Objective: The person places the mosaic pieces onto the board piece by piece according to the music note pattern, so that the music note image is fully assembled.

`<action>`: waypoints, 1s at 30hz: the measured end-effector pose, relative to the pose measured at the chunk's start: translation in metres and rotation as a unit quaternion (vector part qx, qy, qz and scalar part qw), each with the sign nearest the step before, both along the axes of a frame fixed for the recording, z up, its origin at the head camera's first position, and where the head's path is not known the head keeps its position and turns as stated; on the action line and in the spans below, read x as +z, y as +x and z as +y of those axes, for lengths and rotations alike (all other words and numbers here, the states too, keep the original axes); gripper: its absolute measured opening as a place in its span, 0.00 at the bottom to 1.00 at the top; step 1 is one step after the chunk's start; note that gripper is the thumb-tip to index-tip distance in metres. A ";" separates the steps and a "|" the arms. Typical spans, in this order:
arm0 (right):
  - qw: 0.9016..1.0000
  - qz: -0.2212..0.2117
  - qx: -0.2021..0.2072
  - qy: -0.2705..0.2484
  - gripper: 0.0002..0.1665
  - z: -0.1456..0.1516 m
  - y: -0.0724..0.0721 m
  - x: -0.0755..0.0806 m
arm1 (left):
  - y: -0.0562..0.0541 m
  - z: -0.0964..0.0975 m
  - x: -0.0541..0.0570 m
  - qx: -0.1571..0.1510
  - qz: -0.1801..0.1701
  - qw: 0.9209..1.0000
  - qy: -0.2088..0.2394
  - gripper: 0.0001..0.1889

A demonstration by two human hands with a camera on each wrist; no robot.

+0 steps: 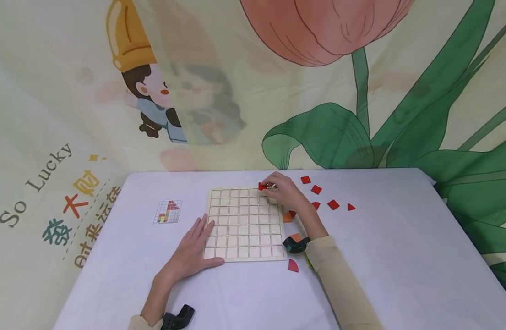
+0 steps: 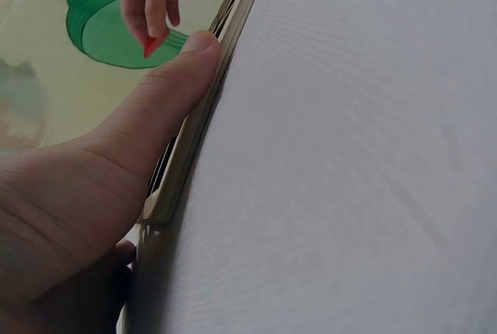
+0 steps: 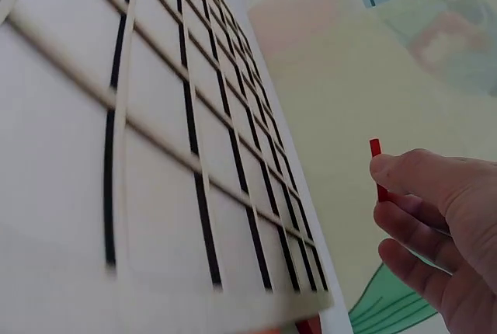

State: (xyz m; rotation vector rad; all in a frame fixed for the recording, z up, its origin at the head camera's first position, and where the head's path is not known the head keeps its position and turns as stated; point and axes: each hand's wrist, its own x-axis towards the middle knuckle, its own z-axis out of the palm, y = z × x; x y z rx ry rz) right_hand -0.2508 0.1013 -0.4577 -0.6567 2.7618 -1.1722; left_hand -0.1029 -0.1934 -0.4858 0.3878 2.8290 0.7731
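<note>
A small red piece is pinched between thumb and fingers of the right hand at the far edge of the gridded board, its height there being hard to judge. The board's left and near edges are touched by the left hand, fingers extended. The piece could be dropped if the pinch slackens, or caught on a ridge if tilted; loose orange pieces could be nudged by a lowered forearm.

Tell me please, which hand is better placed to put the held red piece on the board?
Right, probably: the right hand pinches the red piece close to the board, while the left hand rests at its near left corner.
</note>
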 end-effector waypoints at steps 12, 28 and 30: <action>1.000 0.001 -0.009 0.022 0.14 -0.045 0.001 0.006 | -0.001 -0.003 -0.003 0.002 -0.020 1.000 -0.019 0.59; 0.998 -0.012 -0.022 0.062 0.13 -0.072 0.001 -0.005 | -0.002 0.000 0.000 -0.001 -0.018 0.999 -0.027 0.59; 0.998 -0.013 -0.021 0.063 0.13 -0.073 0.001 -0.007 | -0.003 0.000 0.000 0.000 -0.019 0.999 -0.027 0.59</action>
